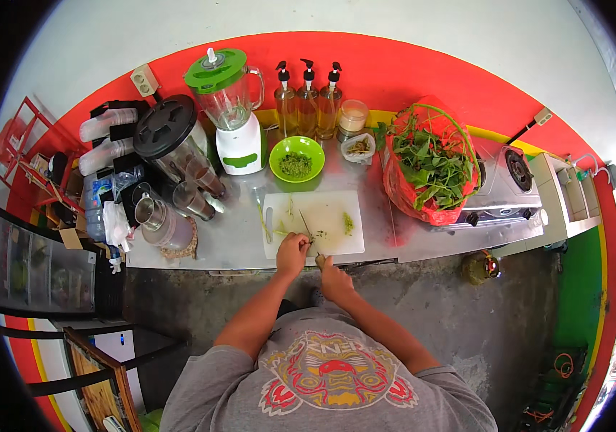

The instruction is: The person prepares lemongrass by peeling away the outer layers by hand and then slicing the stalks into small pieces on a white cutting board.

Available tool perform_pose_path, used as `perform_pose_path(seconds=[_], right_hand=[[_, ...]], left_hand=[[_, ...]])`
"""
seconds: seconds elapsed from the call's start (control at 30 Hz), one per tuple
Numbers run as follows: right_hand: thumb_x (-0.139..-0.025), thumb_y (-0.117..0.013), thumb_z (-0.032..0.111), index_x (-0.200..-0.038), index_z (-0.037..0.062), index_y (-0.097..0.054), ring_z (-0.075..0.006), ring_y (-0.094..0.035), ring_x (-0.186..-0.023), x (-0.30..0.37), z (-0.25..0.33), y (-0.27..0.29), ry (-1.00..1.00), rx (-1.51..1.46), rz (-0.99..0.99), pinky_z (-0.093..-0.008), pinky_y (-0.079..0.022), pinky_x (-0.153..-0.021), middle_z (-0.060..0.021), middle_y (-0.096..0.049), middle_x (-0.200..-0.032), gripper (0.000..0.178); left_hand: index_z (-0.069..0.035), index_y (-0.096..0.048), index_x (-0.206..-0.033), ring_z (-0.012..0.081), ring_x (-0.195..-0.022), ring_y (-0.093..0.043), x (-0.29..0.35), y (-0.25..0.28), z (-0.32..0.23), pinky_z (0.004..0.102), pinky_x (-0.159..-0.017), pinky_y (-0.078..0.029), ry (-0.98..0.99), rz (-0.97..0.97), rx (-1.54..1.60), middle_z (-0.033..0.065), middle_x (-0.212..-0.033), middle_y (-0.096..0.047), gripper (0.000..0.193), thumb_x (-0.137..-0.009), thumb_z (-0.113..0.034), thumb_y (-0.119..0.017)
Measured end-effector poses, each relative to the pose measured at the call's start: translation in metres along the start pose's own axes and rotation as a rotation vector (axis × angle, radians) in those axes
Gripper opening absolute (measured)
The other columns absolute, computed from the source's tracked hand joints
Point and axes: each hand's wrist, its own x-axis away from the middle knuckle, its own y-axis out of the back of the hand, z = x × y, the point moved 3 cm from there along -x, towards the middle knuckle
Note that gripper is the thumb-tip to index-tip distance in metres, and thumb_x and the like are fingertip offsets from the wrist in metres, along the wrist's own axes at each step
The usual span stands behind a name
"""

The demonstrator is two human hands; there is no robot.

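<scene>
My right hand [336, 279] is closed round the handle of a knife [306, 227], its blade pointing up and left over the white cutting board [336, 205]. Just left of the blade, my left hand [293, 253] rests on the board's near edge with its fingers pinched; what lies in them is too small to make out. Dark green chopped bits lie beside the blade. A small light-green pile [348, 223] sits on the board's right side, and thin green stems [263, 216] lie across its left. Beyond the board, a green bowl [275, 164] holds finely chopped greens.
Leafy greens fill a red plastic bag [412, 205] at right, beside a gas stove [502, 187]. Behind the bowl stand a blender [239, 144] and several pump bottles [308, 108]. A black-lidded container [165, 128], tumblers [192, 200] and a metal-topped jug [167, 229] stand left.
</scene>
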Motion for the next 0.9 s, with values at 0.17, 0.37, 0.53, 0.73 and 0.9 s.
perform_pose_path(seconds=[0.17, 0.37, 0.53, 0.73, 0.9], right_hand=[[-0.085, -0.070, 0.011, -0.135, -0.0065, -0.033, -0.0461, -0.069, -0.105, 0.007, -0.001, 0.013, 0.019, 0.027, -0.002, -0.0533, -0.056, -0.090, -0.0305, -0.069, -0.111, 0.064], [-0.087, -0.062, 0.009, -0.129, -0.0028, -0.036, -0.0508, -0.068, -0.103, 0.008, -0.006, -0.004, 0.025, -0.026, -0.027, -0.0576, -0.054, -0.090, -0.0339, -0.068, -0.108, 0.051], [-0.089, -0.060, 0.015, -0.127, -0.0009, -0.036, -0.0528, -0.067, -0.100, -0.001, -0.021, -0.004, 0.067, -0.030, -0.050, -0.0595, -0.053, -0.090, -0.0357, -0.067, -0.106, 0.048], [-0.088, -0.063, 0.019, -0.127, -0.0006, -0.036, -0.0536, -0.066, -0.099, -0.007, -0.059, 0.003, -0.033, -0.049, -0.117, -0.0605, -0.052, -0.090, -0.0357, -0.068, -0.102, 0.051], [-0.089, -0.063, 0.020, -0.126, -0.0009, -0.035, -0.0548, -0.065, -0.101, -0.010, -0.067, 0.018, -0.074, -0.123, -0.147, -0.0622, -0.051, -0.089, -0.0376, -0.066, -0.106, 0.051]], left_hand=[[-0.007, -0.071, -0.098, 0.0333, -0.092, -0.064, 0.008, 0.004, -0.003, 0.0451, -0.078, -0.053, -0.133, -0.022, -0.089, 0.0103, -0.093, -0.065, 0.009, -0.092, -0.014, -0.068], [-0.002, -0.075, -0.104, 0.0317, -0.084, -0.066, 0.021, 0.008, 0.006, 0.0399, -0.077, -0.053, -0.237, -0.079, -0.043, 0.0126, -0.094, -0.066, 0.015, -0.093, -0.007, -0.068], [-0.003, -0.076, -0.102, 0.0327, -0.085, -0.066, 0.017, 0.011, 0.005, 0.0409, -0.077, -0.053, -0.136, -0.014, 0.030, 0.0119, -0.095, -0.067, 0.013, -0.093, -0.009, -0.069], [-0.004, -0.077, -0.103, 0.0320, -0.090, -0.066, 0.016, 0.011, 0.004, 0.0413, -0.080, -0.053, -0.182, 0.006, -0.010, 0.0111, -0.095, -0.067, 0.014, -0.093, -0.010, -0.069], [-0.007, -0.077, -0.104, 0.0299, -0.094, -0.064, 0.017, 0.009, 0.000, 0.0414, -0.081, -0.054, -0.280, -0.011, -0.142, 0.0082, -0.098, -0.068, 0.015, -0.092, -0.011, -0.068]])
